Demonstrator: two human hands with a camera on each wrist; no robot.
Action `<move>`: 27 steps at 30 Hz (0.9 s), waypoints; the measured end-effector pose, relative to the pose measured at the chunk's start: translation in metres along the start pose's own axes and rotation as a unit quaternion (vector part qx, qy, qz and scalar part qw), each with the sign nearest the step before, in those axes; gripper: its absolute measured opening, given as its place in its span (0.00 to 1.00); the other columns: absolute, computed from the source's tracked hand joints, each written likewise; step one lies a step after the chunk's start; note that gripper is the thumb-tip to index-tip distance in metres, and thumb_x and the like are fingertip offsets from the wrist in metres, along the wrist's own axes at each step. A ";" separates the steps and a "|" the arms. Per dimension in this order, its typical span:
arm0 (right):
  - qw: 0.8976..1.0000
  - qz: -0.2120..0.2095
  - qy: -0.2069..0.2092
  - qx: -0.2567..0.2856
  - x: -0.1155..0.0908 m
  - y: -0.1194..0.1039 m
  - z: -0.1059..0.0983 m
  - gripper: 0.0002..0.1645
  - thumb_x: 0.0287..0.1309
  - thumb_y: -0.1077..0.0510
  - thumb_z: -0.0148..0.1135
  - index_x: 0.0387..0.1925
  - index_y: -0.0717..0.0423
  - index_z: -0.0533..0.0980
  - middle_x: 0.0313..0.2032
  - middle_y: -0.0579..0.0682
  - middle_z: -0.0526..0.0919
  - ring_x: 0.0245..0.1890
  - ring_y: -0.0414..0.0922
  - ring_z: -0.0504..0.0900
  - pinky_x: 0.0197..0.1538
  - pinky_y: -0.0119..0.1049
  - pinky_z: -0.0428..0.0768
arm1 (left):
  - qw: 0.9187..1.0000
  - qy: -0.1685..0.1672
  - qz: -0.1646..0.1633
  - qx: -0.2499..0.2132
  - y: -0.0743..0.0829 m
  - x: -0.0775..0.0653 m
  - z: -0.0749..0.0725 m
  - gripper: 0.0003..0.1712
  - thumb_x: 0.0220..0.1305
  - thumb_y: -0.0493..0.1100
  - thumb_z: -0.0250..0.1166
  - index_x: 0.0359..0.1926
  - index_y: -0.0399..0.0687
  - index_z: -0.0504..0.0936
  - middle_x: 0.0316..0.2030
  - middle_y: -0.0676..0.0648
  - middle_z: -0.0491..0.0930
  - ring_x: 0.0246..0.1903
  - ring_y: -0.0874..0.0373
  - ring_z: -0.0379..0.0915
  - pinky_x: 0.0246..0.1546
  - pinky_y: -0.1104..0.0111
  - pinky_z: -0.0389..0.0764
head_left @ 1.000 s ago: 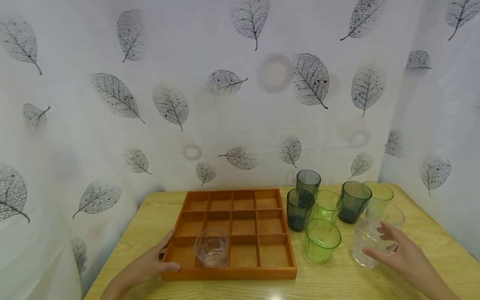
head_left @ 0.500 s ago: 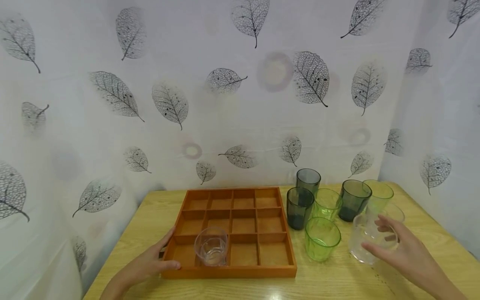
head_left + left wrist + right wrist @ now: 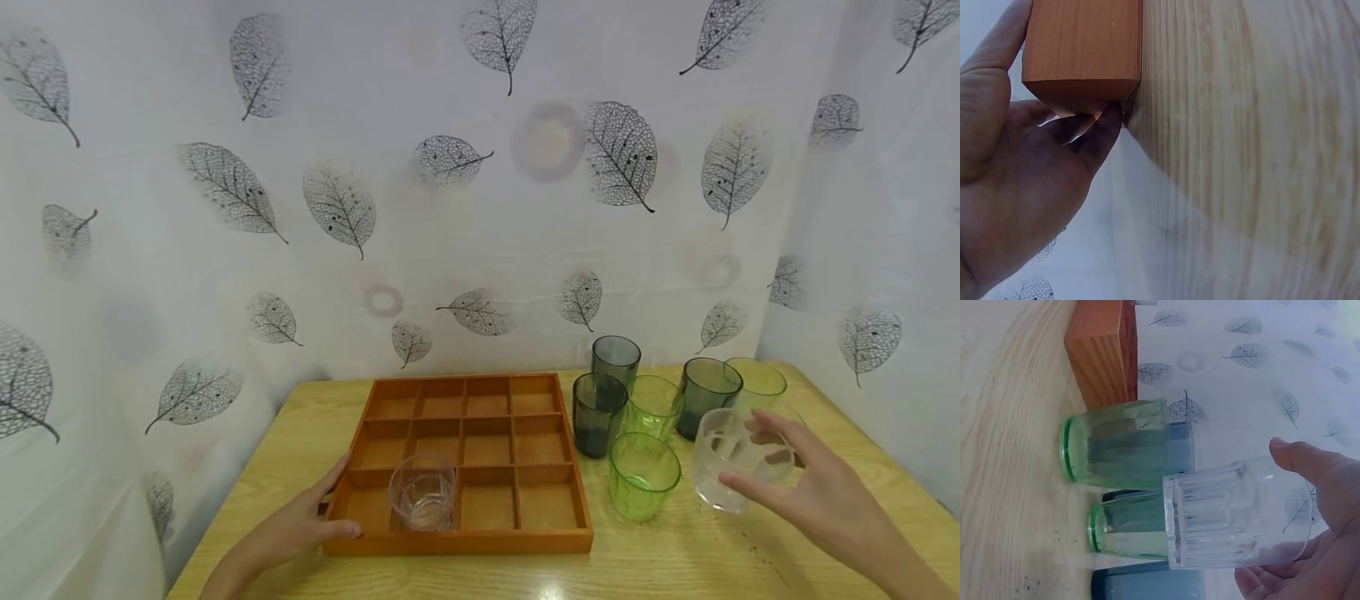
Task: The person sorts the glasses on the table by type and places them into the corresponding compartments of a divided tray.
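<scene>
My right hand (image 3: 806, 492) grips a clear drinking glass (image 3: 1235, 515) near its rim, thumb on one side and fingers on the other. In the right wrist view the glass's base is off the table. My left hand (image 3: 300, 517) holds the front left corner of a wooden compartment tray (image 3: 457, 546), thumb on the front edge and fingers along the left side. A second clear glass (image 3: 423, 496) stands upright in the tray's front row, second compartment from the left. Beside the tray, a green glass (image 3: 643, 479) stands nearest to the held one.
Behind the held glass stand dark grey glasses (image 3: 600, 417) and more green glasses (image 3: 654, 408). Another clear glass is partly hidden behind my right hand. A leaf-patterned curtain (image 3: 480, 233) borders the wooden table (image 3: 300, 417) at the back and sides.
My right hand has lifted the clear glass up off the table and slightly leftward. My left hand has stayed on the tray's corner.
</scene>
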State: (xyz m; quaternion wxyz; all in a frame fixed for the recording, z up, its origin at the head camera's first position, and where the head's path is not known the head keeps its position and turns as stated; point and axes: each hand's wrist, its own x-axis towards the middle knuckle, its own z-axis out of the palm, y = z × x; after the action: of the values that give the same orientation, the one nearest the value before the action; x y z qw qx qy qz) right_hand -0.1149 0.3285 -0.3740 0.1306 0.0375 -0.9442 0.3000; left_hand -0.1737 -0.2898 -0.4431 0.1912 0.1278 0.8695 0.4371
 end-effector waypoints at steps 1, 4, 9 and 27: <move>1.000 -0.003 0.001 0.004 0.000 -0.002 0.000 0.52 0.57 0.47 0.78 0.73 0.67 0.63 0.59 0.64 0.76 0.46 0.44 0.79 0.38 0.33 0.75 | 1.000 -0.001 0.000 -0.003 0.000 0.000 0.000 0.60 0.70 0.49 0.70 0.83 0.44 0.35 0.79 0.27 0.34 0.72 0.21 0.46 0.64 0.31 0.63; 1.000 -0.009 0.004 0.012 0.001 -0.009 -0.001 0.51 0.57 0.48 0.78 0.73 0.64 0.64 0.59 0.62 0.76 0.43 0.30 0.75 0.39 0.27 0.73 | 1.000 -0.003 -0.004 -0.009 0.000 0.001 0.000 0.60 0.70 0.50 0.69 0.83 0.44 0.35 0.79 0.28 0.34 0.72 0.20 0.45 0.64 0.31 0.63; 0.999 -0.016 -0.007 0.033 0.001 -0.021 0.000 0.51 0.58 0.49 0.78 0.75 0.60 0.63 0.61 0.59 0.75 0.44 0.20 0.69 0.34 0.31 0.76 | 1.000 -0.004 -0.008 -0.014 0.001 0.000 0.000 0.60 0.70 0.50 0.70 0.83 0.44 0.35 0.79 0.27 0.33 0.72 0.20 0.45 0.64 0.32 0.64; 0.991 -0.101 0.015 0.091 0.009 -0.066 0.027 0.49 0.52 0.52 0.82 0.72 0.58 0.69 0.55 0.49 0.80 0.46 0.37 0.75 0.46 0.22 0.73 | 1.000 -0.001 -0.009 -0.004 0.002 0.000 0.000 0.61 0.69 0.50 0.70 0.83 0.44 0.35 0.79 0.27 0.34 0.71 0.19 0.48 0.63 0.32 0.65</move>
State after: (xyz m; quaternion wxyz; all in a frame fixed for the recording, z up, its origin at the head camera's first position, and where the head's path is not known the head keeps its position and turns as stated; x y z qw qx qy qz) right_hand -0.1199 0.2591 -0.3566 0.1708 0.1394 -0.9024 0.3701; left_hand -0.1734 -0.2884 -0.4415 0.1963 0.1194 0.8686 0.4390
